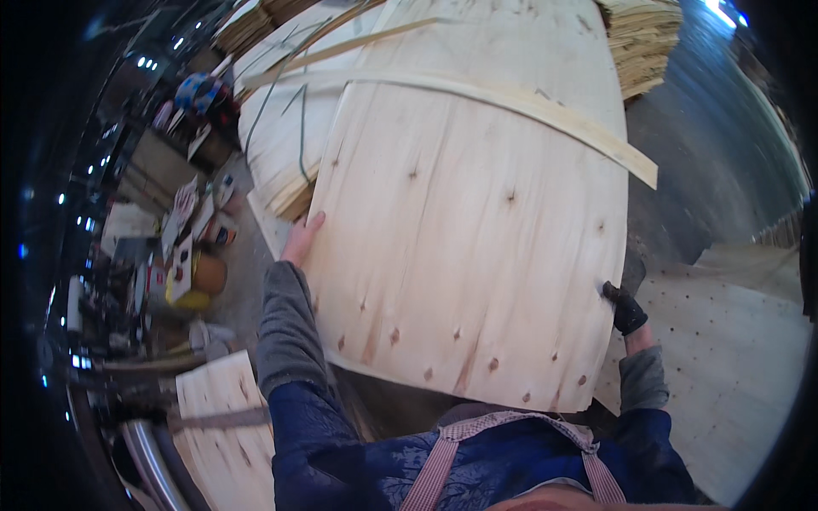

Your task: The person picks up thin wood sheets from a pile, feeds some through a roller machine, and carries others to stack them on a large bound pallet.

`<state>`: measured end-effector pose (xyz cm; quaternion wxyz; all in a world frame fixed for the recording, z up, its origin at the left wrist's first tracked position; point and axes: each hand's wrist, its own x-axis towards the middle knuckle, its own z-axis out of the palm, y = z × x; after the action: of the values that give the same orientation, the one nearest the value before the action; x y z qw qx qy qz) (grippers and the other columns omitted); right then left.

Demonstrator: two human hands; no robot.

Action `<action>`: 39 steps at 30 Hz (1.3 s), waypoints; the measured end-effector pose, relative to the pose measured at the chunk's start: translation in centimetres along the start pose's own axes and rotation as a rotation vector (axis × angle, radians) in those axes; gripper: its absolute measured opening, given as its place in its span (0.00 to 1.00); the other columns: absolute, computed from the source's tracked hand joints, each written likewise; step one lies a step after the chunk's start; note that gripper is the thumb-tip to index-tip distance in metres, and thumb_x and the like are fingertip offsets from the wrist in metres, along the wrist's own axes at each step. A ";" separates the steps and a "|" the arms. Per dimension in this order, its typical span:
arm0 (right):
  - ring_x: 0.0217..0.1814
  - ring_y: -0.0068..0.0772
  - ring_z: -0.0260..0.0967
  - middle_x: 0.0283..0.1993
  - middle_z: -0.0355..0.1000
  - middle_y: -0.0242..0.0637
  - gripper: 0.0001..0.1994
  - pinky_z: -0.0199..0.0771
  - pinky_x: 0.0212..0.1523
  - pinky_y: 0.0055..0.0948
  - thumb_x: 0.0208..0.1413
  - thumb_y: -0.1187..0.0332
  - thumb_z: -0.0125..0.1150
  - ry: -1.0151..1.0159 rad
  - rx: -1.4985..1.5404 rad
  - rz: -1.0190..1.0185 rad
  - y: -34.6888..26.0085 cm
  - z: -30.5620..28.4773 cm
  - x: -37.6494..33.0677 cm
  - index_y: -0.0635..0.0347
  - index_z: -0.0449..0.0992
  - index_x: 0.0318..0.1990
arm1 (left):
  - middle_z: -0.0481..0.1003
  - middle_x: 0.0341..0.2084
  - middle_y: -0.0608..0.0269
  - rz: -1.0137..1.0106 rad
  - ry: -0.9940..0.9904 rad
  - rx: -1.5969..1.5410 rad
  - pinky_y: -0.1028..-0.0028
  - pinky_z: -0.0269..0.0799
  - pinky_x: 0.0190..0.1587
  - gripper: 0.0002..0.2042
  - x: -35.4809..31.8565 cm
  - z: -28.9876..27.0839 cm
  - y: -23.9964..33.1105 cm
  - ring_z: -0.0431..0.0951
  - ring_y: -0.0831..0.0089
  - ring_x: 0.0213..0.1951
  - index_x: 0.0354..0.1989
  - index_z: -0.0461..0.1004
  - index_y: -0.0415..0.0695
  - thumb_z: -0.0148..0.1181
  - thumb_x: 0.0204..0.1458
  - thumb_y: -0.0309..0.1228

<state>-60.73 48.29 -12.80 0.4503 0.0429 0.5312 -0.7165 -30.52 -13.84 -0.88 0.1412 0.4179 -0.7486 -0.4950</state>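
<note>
A large pale wood veneer sheet (464,247) with dark knots spans the space in front of me, its near edge close to my apron. My bare left hand (302,239) grips its left edge, the thumb on top and the other fingers hidden beneath. At the right edge, my right hand (626,310) in a dark glove holds the sheet, with the thumb on its upper face. A long thin wooden strip (545,109) lies across the far end of the sheet and sticks out past its right side.
Stacked veneer (643,43) stands at the far right. More sheets with loose green straps (302,136) lie at the far left. Lower right is a broad spotted panel (716,341). Clutter surrounds a yellow-and-brown bucket (207,272) on the left; a metal roller (153,464) sits lower left.
</note>
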 end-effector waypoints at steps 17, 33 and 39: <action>0.40 0.31 0.71 0.40 0.72 0.40 0.19 0.72 0.44 0.30 0.50 0.60 0.59 0.018 0.162 -0.173 -5.8 -1.2 6.6 0.64 0.70 0.45 | 0.73 0.40 0.58 -0.200 -0.357 -0.626 0.71 0.70 0.45 0.24 0.3 2.4 3.6 0.74 0.69 0.41 0.49 0.65 0.35 0.62 0.44 0.33; 0.31 0.24 0.69 0.31 0.73 0.33 0.10 0.70 0.34 0.24 0.44 0.72 0.63 0.025 -0.617 -0.660 -16.4 -5.9 3.3 0.64 0.75 0.36 | 0.73 0.37 0.57 0.132 -0.019 -0.157 0.74 0.70 0.41 0.20 -23.1 13.7 21.2 0.74 0.73 0.36 0.45 0.66 0.33 0.60 0.43 0.26; 0.42 0.26 0.67 0.41 0.72 0.36 0.15 0.66 0.45 0.27 0.47 0.70 0.61 -0.121 -0.677 -0.634 -16.7 -1.7 -0.2 0.65 0.73 0.43 | 0.73 0.39 0.55 0.172 0.146 -0.127 0.74 0.68 0.44 0.23 -31.5 13.2 19.3 0.73 0.73 0.38 0.48 0.64 0.33 0.60 0.43 0.28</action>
<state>-72.84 50.23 -1.40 0.2280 -0.3128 0.6945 -0.6065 -28.91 21.60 15.90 0.2635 0.3773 -0.7366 -0.4956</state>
